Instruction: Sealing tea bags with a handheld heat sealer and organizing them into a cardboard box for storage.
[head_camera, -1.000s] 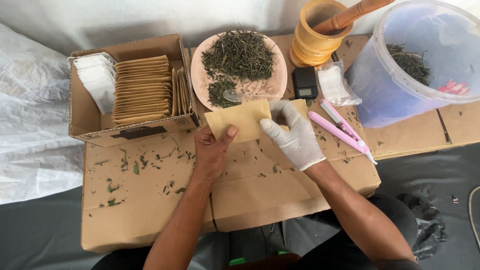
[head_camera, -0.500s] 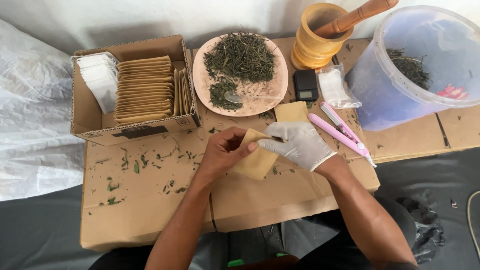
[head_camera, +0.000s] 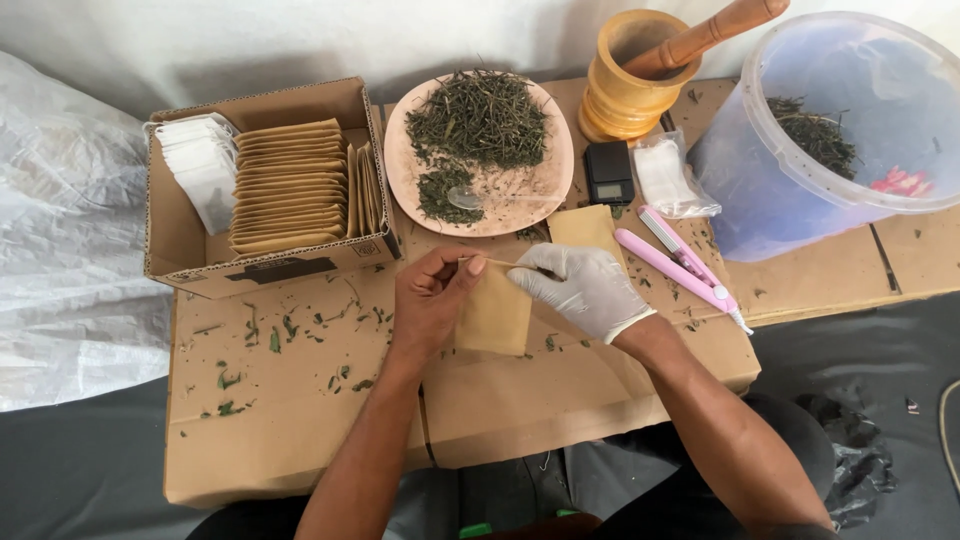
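A flat paper pouch (head_camera: 497, 312), tan and matte, hangs over the middle of a cardboard sheet (head_camera: 300, 420) that serves as the work surface. The bare left hand (head_camera: 432, 298) pinches the pouch's top edge at its left end, fingers closed on the paper. The right hand (head_camera: 583, 288), in a thin white glove, grips the same edge from the right, fingertips clamped on it, so the mouth is stretched into a straight line between the two hands.

Bits of green leaf lie scattered over the cardboard to the left. Behind the hands sits a round pinkish plate (head_camera: 560, 170) heaped with dry, wiry green herb, with a clear plastic spoon (head_camera: 470, 198) lying in it. A second tan pouch (head_camera: 585, 226) lies flat just beside the gloved hand. To the left, an open cardboard box (head_camera: 290, 262) holds a tight row of tan pouches on edge and a stack of white ones. To the right lie a slim pink sealer (head_camera: 680, 266), a small black scale (head_camera: 608, 172), a crinkled clear bag (head_camera: 672, 180), a turned wooden mortar (head_camera: 622, 90) with its pestle (head_camera: 712, 30), and a translucent plastic bucket (head_camera: 800, 200) with more herb inside.
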